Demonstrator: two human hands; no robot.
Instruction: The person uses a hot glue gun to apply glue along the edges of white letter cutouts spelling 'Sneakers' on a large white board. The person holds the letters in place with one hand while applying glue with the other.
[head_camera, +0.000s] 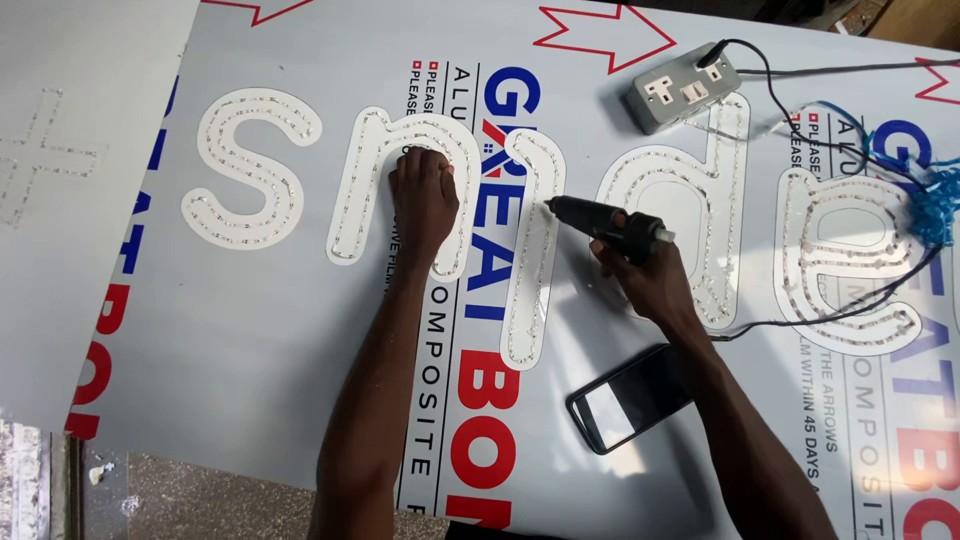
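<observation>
Several white cut-out letters studded with small lights lie on a large grey printed panel (250, 330). My left hand (423, 195) presses flat on the arch of the m-shaped letter (530, 290), fingers pointing away from me. My right hand (640, 270) grips a black glue gun (600, 220); its nozzle points left and sits just beside the letter's right stem. A black cord trails from the gun toward the right.
A black phone (630, 398) lies face up by my right forearm. A grey socket box (683, 92) with a plugged-in cable sits at the top. Blue wires (935, 200) bunch at the right edge. An s-shaped letter (245, 170) lies left; another white sheet (60, 150) overlaps the far left.
</observation>
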